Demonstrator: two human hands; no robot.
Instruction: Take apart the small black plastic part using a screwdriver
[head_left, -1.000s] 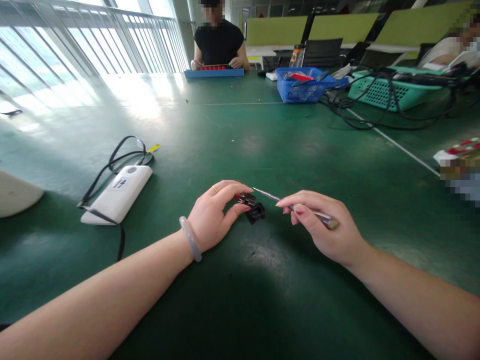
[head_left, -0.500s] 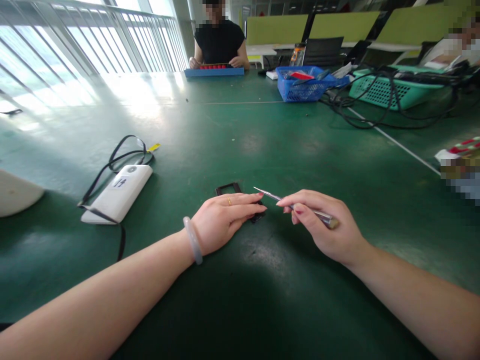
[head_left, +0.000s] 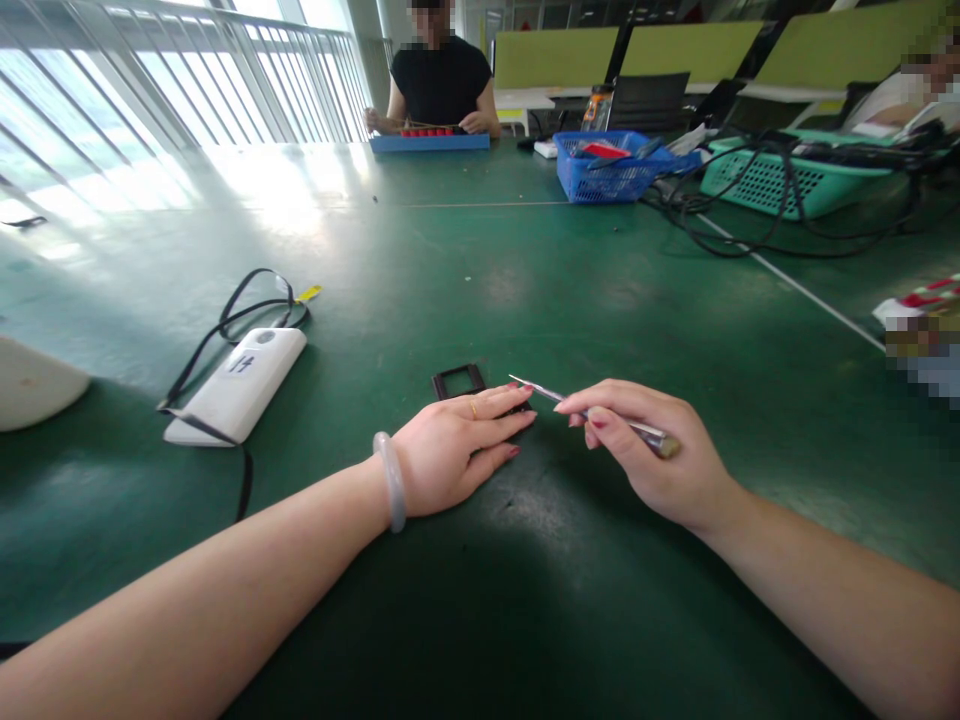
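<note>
With its fingers straight and slightly spread, the left hand (head_left: 461, 445) lies palm down over a small black frame (head_left: 459, 381), whose far part shows beyond the knuckles on the green table (head_left: 315, 610); whether it grips anything underneath cannot be told. The right hand (head_left: 649, 440), fingers closed, holds a slim screwdriver (head_left: 551, 394), its tip beside the left fingertips.

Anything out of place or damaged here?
Black cables hang tangled over the teal basket's rim and sprawl on the green table. Nothing looks spilled; the left hand partly hides the black frame, so damage there can't be ruled out.
</note>
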